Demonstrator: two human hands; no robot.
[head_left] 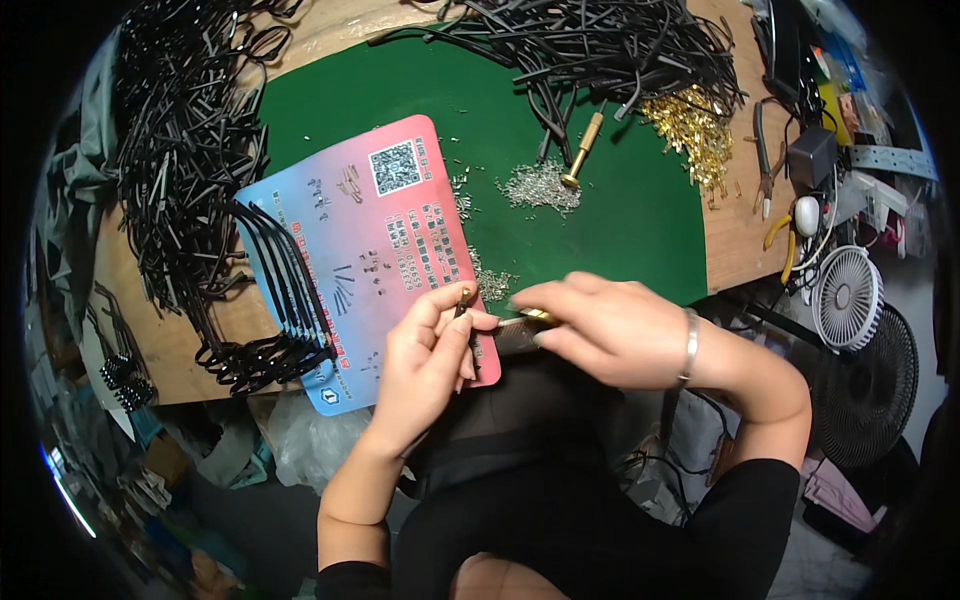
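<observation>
My left hand is closed over the near right part of a pink and blue printed mat. Its thumb and fingertips pinch a small black piece with a gold-coloured end; most of it is hidden by the fingers. To the right, my right hand grips a thin tool with a gold-coloured handle. The tool's narrow shaft points left toward my left fingers; whether its tip touches the piece I cannot tell. Just beyond both hands lie small silvery metal parts.
A green mat covers the table. Black thin strips are heaped left and far; a row of curved ones crosses the printed mat. Gold-coloured pieces, a silvery pile, a brass tool, pliers and a white fan lie beyond or right.
</observation>
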